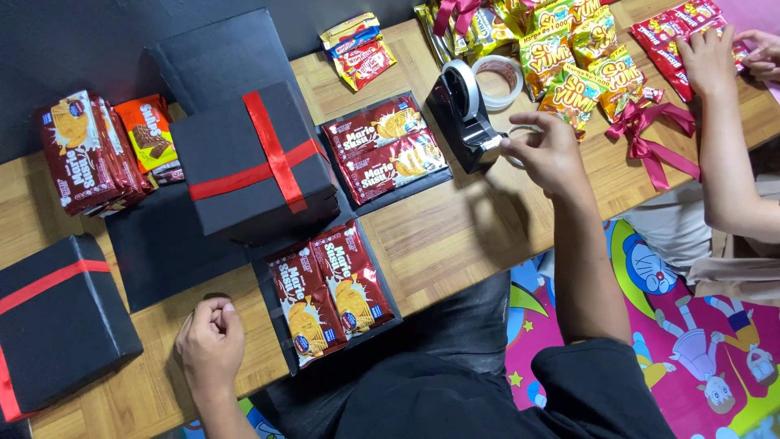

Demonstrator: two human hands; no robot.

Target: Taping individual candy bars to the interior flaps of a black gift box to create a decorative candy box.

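A: Black desktop tape dispenser [465, 114] sits on the wooden table [455, 236], its long axis running away from the person and angling left.

B: Right hand [546, 153] is just beside its near end, fingertips pinched at the tape.

A: Left hand [211, 341]?

B: Well apart, loosely curled on the table by the red biscuit packets [329, 293], holding nothing I can see.

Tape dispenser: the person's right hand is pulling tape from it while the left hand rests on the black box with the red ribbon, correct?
Not quite. The head view shows the left hand curled on the wooden table, apart from the black box. The right hand is at the tape dispenser.
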